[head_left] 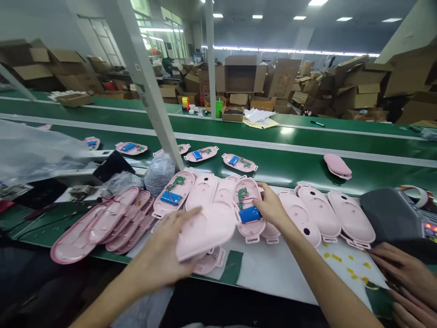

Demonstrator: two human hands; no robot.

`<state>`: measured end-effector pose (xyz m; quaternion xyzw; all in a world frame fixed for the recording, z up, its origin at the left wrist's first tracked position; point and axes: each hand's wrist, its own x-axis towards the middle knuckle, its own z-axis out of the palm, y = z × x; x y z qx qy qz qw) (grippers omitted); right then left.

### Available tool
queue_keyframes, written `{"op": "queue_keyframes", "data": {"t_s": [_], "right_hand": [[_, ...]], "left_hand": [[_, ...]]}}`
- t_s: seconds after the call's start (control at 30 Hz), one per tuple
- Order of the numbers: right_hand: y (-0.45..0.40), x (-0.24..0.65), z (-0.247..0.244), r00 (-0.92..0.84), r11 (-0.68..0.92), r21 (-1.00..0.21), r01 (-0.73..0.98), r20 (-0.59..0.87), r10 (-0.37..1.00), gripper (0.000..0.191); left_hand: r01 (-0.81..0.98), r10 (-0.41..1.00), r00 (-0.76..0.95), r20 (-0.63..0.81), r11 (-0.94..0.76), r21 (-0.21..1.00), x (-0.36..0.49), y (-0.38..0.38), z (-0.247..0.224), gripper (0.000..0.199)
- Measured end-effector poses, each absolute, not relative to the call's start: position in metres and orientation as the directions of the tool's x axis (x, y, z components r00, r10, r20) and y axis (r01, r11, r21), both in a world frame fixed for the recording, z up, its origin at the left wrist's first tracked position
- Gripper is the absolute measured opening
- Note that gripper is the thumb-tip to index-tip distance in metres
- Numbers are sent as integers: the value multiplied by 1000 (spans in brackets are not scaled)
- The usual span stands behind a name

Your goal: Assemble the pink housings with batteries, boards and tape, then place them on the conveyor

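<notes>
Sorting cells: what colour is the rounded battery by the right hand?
The battery is blue; see head view.

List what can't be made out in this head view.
All in the head view:
- Inner face of the pink cover in the left hand: turned away; the cover is also motion-blurred.
- Markings on the green board in the open shell at the right hand: too small.
- Dark machine's far side: cut off by right edge.

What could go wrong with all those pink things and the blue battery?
The pink cover is tilted in the left hand, so it might slip. The right hand's fingers are right by the blue battery in the open pink shell and could nudge it. The leftmost pink shell seems to poke past the table edge and might fall.
</notes>
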<state>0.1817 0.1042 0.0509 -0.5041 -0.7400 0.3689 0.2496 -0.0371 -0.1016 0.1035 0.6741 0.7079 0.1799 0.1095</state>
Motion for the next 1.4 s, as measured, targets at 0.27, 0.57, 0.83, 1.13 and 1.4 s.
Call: {"op": "queue_keyframes", "data": {"t_s": [0.27, 0.57, 0.83, 1.13, 1.4], "right_hand": [[85, 164, 48, -376, 182, -826, 534, -39, 926, 47], [71, 182, 38, -327, 177, -756, 631, -52, 944, 53], [57, 164, 43, -260, 196, -522, 830, -52, 964, 68], [81, 137, 59, -259, 184, -412, 892, -136, 956, 76], [78, 149, 48, -257, 247, -461, 852, 44, 966, 76]], "left_hand": [[805, 776, -594, 212, 566, 181, -122, -80, 90, 87], [752, 725, -652, 222, 656, 67, -99, -21, 72, 91], [784, 769, -600, 219, 620, -33, -89, -1, 80, 78], [887, 869, -452, 203, 462, -1, -87, -15, 100, 99], [957, 928, 240, 285, -275, 90, 30, -74, 69, 63]]}}
